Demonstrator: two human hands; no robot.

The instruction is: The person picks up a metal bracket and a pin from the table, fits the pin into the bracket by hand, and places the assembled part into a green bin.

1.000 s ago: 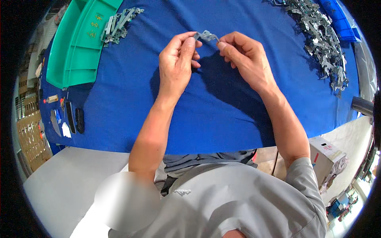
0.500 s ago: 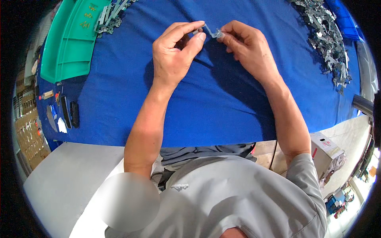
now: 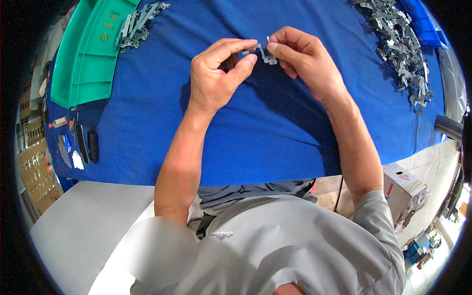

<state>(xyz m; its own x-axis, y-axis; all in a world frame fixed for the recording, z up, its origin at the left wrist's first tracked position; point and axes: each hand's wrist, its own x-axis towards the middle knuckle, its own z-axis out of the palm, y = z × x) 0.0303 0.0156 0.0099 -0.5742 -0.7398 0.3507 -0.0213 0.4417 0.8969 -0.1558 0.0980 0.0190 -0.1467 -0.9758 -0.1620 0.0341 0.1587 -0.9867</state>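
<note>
Bracket check: the bent metal bracket [image 3: 264, 55] is in the air, upper centre of frame, between the two hands, above the blue cloth [image 3: 236, 152].

Left hand [image 3: 217, 78]: thumb below, forefinger above, clamped on the bracket's left end. Tips don't meet; metal shows in the gap. The other fingers are mostly hidden behind.

Right hand [image 3: 309, 61]: thumb and forefinger pressed together on a pale sliver [image 3: 268, 39], which pokes up past the tips. Can't tell if the sliver is part of the bracket or a separate piece. The bracket's lower right end sits right by these fingers; contact unclear.

Around it: green bin [image 3: 91, 76] with yellow markings, upper left. Small heap of metal strips [image 3: 137, 24] just beside its right side. Bigger heap of metal parts [image 3: 405, 59] upper right, blue bin [image 3: 427, 27] just past it.

Left edge of cloth, below the green bin: two slim black items [image 3: 92, 146] side by side, white scrap [image 3: 77, 160] near their lower ends, small red-ended item [image 3: 59, 122] above. Dark cylinder [image 3: 448, 129] at the right edge, white carton [image 3: 400, 184] lower right, off the cloth.
</note>
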